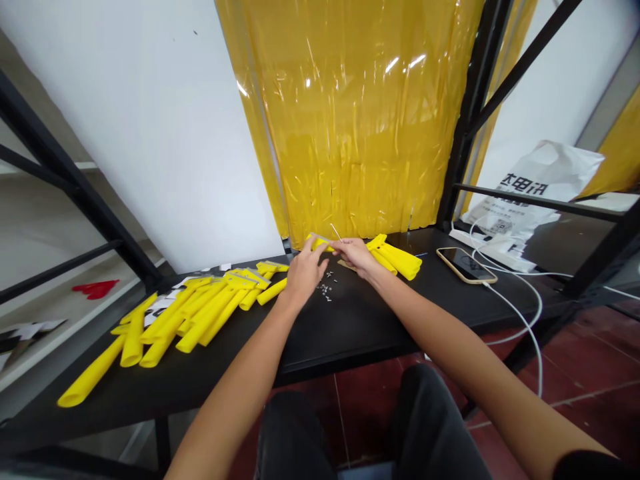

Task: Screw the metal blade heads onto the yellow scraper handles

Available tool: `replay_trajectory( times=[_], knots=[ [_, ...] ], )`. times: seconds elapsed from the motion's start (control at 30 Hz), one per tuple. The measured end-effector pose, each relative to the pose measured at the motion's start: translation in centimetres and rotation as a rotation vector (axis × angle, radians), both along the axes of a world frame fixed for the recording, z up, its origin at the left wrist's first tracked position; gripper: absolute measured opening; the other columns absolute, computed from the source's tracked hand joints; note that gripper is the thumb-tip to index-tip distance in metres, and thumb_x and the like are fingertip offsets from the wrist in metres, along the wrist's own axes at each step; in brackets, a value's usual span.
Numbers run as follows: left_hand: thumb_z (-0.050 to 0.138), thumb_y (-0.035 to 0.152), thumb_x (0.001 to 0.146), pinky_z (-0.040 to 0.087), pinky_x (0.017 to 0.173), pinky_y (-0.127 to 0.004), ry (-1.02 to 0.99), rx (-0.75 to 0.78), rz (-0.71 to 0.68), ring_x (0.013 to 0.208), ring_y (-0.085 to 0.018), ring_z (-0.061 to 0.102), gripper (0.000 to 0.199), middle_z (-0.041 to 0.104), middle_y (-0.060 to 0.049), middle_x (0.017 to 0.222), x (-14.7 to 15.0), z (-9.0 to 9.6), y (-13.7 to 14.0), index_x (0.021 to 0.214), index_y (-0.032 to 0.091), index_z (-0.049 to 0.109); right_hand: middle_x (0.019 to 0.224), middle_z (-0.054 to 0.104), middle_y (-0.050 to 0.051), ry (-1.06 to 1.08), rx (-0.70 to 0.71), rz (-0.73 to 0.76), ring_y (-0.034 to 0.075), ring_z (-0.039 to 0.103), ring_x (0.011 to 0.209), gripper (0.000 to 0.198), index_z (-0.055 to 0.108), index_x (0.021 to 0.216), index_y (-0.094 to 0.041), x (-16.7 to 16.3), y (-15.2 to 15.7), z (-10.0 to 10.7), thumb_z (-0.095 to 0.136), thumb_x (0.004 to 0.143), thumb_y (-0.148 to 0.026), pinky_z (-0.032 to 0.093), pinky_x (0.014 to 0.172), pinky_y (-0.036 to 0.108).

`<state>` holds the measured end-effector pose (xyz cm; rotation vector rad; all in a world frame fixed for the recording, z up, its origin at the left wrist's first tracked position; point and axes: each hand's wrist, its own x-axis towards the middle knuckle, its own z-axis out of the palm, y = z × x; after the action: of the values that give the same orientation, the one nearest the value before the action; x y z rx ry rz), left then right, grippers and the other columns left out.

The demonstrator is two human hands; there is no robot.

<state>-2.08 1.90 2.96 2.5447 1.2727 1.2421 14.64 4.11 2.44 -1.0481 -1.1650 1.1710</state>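
My left hand (304, 272) is closed on a yellow plastic scraper-like piece (320, 243) with a grey edge, held just above the black table. Opposite it, my right hand (356, 253) pinches a thin metal rod (337, 232) that sticks up past the fingertips; the rod's lower end is hidden. Small silver screws and nuts (326, 291) lie scattered on the table below both hands. Left of my left hand is a pile of similar yellow pieces with tube handles (220, 307). A smaller group of yellow pieces (397, 259) lies beside my right wrist.
The black table (350, 333) carries a phone (466, 265) with a white charging cable (520, 328) at right. A white plastic bag (537, 187) stands behind it. Black frame posts (475, 107) rise at the sides, and a yellow plastic curtain (360, 120) hangs at the back.
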Motion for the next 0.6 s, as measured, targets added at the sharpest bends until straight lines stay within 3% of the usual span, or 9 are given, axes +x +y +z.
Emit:
replay_trajectory(
  times=[0.1, 0.23, 0.33, 0.4, 0.5, 0.6],
  knots=[
    [0.063, 0.024, 0.091, 0.049, 0.093, -0.038, 0.088, 0.016, 0.067, 0.112, -0.030, 0.065, 0.025, 0.060, -0.010, 0.133, -0.2, -0.2, 0.1, 0.115, 0.027, 0.070, 0.044, 0.037, -0.008, 0.019, 0.010, 0.115, 0.005, 0.017, 0.039, 0.035, 0.059, 0.068, -0.017, 0.1, 0.1, -0.3, 0.075, 0.078, -0.046, 0.009, 0.038, 0.023],
    [0.059, 0.023, 0.093, 0.050, 0.092, -0.037, 0.040, 0.048, 0.135, 0.108, -0.028, 0.066, 0.019, 0.065, -0.010, 0.126, -1.2, 0.1, 0.9, 0.106, 0.025, 0.072, 0.068, 0.065, 0.002, -0.015, 0.101, 0.233, 0.005, 0.021, 0.040, 0.045, 0.066, 0.082, -0.017, 0.6, 0.5, -0.8, 0.065, 0.083, -0.063, 0.015, 0.039, 0.023],
    [0.067, 0.022, 0.087, 0.052, 0.091, -0.035, -0.189, 0.010, 0.136, 0.111, -0.028, 0.066, 0.014, 0.071, -0.011, 0.116, -2.2, 0.3, 2.1, 0.099, 0.022, 0.074, 0.073, 0.070, 0.002, -0.343, 0.262, 0.261, 0.008, 0.045, 0.049, 0.038, 0.074, 0.082, -0.018, 1.6, 0.9, -1.3, 0.073, 0.078, -0.055, 0.034, 0.049, 0.023],
    [0.072, 0.024, 0.082, 0.056, 0.078, -0.034, -0.386, -0.104, 0.156, 0.092, -0.026, 0.072, 0.013, 0.074, -0.010, 0.106, -2.8, 0.2, 3.0, 0.093, 0.019, 0.074, 0.072, 0.072, 0.001, -0.624, 0.317, 0.308, 0.013, 0.058, 0.062, 0.026, 0.078, 0.079, -0.019, 2.1, 1.2, -1.7, 0.081, 0.071, -0.044, 0.041, 0.061, 0.024],
    [0.074, 0.027, 0.079, 0.055, 0.052, -0.029, -0.692, -0.350, 0.122, 0.062, -0.019, 0.071, 0.020, 0.074, -0.010, 0.103, -3.1, 0.2, 4.0, 0.094, 0.015, 0.070, 0.071, 0.074, 0.001, -0.963, 0.286, 0.310, 0.017, 0.064, 0.068, 0.016, 0.080, 0.077, -0.022, 2.5, 1.5, -2.3, 0.085, 0.066, -0.033, 0.041, 0.063, 0.025],
    [0.073, 0.024, 0.079, 0.054, 0.045, -0.026, -0.864, -0.514, -0.014, 0.059, -0.018, 0.071, 0.018, 0.073, -0.009, 0.090, -3.0, 0.4, 4.2, 0.089, 0.012, 0.065, 0.071, 0.074, 0.001, -1.129, 0.319, 0.256, 0.017, 0.063, 0.066, 0.007, 0.080, 0.075, -0.024, 2.3, 1.7, -2.7, 0.082, 0.068, -0.026, 0.037, 0.061, 0.025]
  ],
)
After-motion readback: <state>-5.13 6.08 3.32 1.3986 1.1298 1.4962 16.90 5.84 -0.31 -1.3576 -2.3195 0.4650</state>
